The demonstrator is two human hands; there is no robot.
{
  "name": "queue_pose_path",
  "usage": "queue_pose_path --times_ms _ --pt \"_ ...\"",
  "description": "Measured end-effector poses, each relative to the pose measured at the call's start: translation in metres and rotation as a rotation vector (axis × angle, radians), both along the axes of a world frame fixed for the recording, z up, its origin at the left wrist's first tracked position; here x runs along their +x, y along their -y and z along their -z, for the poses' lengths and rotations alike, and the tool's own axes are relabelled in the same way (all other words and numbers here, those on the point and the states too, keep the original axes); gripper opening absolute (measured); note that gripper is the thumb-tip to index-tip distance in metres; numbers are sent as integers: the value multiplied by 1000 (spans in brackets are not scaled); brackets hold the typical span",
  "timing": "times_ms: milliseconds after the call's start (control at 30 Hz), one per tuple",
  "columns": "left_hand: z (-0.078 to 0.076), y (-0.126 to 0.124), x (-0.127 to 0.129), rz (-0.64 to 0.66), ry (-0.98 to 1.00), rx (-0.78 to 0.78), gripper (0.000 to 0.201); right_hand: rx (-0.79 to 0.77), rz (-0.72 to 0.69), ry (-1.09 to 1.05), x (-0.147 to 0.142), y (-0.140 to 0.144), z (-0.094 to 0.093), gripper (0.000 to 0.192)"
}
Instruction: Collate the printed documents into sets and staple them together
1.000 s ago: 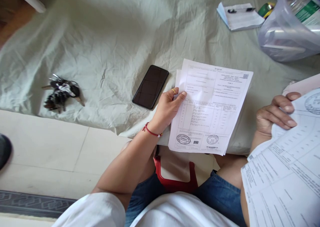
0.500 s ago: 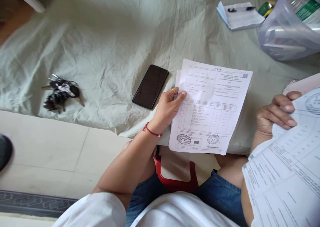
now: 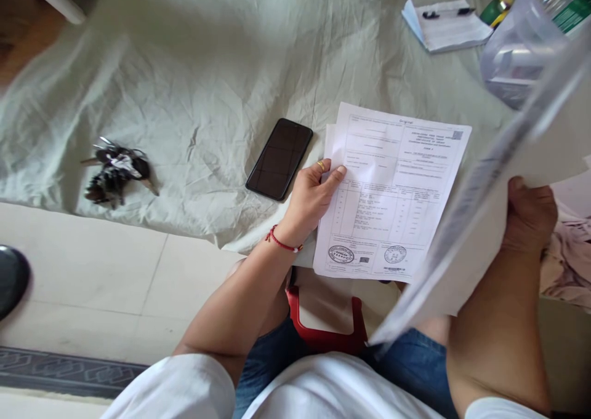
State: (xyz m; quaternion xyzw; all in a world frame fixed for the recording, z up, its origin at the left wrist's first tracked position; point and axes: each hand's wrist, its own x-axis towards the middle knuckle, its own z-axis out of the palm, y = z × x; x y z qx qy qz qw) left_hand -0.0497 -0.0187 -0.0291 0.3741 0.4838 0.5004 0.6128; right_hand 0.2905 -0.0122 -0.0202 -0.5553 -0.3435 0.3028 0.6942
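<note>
Form (image 3: 392,191) (portrait), header pointing away

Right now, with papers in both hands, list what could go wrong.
1. The stamped form overhangs the cloth's edge, pinned only by the left hand; letting go might drop it to the floor.
2. The sheaf tilted up in the right hand could shed loose pages.
3. The phone lies close to that left hand; a careless sweep may knock it.

On the sheet (image 3: 207,68), keys (image 3: 117,173) lie far left of the phone (image 3: 279,159), forms (image 3: 392,191) just right.
</note>
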Motion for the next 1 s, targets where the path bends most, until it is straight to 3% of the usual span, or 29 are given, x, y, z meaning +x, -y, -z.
queue_pose_path --times_ms 167,400,733,1000 --pt "-1 0 -1 -6 0 1 44 -61 -35 142 -17 5 -7 33" --pt "1 -2 0 -21 -15 12 40 -58 -46 51 -19 -2 -1 41" --pt "-2 0 0 -21 -6 -4 44 -116 25 84 -26 -9 7 47" --pt "-3 0 0 -4 -18 1 45 -300 -81 -21 -34 -1 4 63"
